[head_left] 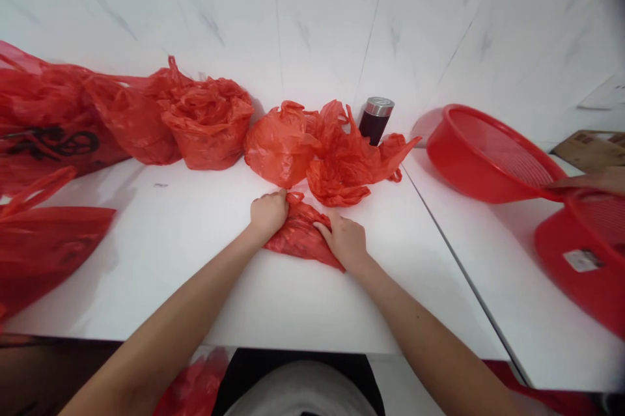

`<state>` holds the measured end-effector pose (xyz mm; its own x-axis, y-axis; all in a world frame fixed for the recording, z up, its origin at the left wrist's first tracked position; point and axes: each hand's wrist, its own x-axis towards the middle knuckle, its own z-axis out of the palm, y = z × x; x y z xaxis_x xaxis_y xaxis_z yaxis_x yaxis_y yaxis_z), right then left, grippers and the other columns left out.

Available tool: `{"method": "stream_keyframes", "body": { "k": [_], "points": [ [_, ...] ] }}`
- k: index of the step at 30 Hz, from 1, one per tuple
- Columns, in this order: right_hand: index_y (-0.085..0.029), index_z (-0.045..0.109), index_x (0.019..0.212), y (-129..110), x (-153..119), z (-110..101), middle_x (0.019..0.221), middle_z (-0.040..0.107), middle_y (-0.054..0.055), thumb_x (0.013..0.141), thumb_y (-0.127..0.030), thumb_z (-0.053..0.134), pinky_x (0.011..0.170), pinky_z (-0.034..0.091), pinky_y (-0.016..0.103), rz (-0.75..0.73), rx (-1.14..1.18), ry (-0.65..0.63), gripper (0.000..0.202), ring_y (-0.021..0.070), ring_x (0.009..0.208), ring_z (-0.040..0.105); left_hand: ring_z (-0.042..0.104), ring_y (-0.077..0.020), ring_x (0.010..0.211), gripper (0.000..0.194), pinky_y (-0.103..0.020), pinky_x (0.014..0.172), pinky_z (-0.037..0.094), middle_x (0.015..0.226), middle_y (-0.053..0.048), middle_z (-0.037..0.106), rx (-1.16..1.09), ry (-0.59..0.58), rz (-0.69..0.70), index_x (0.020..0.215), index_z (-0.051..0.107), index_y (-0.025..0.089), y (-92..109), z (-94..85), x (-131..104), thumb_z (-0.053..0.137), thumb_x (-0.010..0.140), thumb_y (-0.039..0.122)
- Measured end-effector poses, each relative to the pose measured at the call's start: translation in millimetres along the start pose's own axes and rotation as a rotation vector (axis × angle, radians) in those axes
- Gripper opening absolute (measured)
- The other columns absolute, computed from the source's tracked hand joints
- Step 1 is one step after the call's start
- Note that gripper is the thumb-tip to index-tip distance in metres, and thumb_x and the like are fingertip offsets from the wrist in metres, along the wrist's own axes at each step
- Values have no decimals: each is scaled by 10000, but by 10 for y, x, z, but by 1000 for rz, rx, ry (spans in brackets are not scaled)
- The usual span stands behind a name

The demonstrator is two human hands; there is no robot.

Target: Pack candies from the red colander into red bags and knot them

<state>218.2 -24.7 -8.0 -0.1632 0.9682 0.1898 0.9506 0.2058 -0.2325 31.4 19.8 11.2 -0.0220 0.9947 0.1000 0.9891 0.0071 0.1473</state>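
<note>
A crumpled red plastic bag [307, 234] lies on the white table [303, 305] between my hands. My left hand [269, 213] grips its upper left edge, fingers curled. On the bag's right side, my right hand [346, 239] is closed on the plastic, thumb pointing inward. A small loop of the bag sticks up beside my left fingers. Just behind stand a full, rounded red bag [280, 146] and a loose heap of red bags [346, 162]. What the bag between my hands contains cannot be made out.
More red bags [209, 123] line the tiled wall to the left, and another bag [53, 247] lies at the left edge. A dark jar with a silver lid [375, 120] stands behind. At right, a person's hand [593, 180] touches red baskets [488, 155].
</note>
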Motion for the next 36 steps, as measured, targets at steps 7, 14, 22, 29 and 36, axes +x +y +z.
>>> {"method": "stream_keyframes", "body": {
  "k": [7,14,22,29,36],
  "points": [
    [-202,541,703,87,-20,-28,615,599,1,969,-521,411,515,214,246,61,118,13,435,140,572,526,662,-361,960,385,-444,763,473,1044,-179,707,-25,3,-191,1156,599,180,-561,-132,-59,318,903,254],
    [-203,473,620,72,-27,-35,548,519,-31,936,-586,403,511,221,238,62,284,8,501,125,533,464,685,-236,831,412,-358,725,503,928,-94,730,-171,-41,-278,998,662,164,-851,-228,-34,360,943,438],
    [-220,444,699,116,-37,-34,574,486,-46,956,-564,331,536,297,231,45,515,78,444,133,543,463,381,-302,1340,465,-496,1064,290,1432,-140,464,-224,177,131,1341,452,222,-428,-635,-109,482,881,291],
    [-221,380,732,152,-77,-101,614,440,-42,992,-534,228,549,377,227,30,787,245,434,115,540,449,650,-220,897,134,-348,904,441,871,-22,712,-345,-122,467,837,677,228,-145,-668,-199,631,716,194],
    [-225,456,873,218,7,-70,725,550,-28,872,-548,552,475,384,221,158,1095,234,337,103,530,473,646,-162,701,187,-264,642,515,774,-16,683,-613,-134,214,820,641,176,-711,-1419,-674,604,802,358]
  ]
}}
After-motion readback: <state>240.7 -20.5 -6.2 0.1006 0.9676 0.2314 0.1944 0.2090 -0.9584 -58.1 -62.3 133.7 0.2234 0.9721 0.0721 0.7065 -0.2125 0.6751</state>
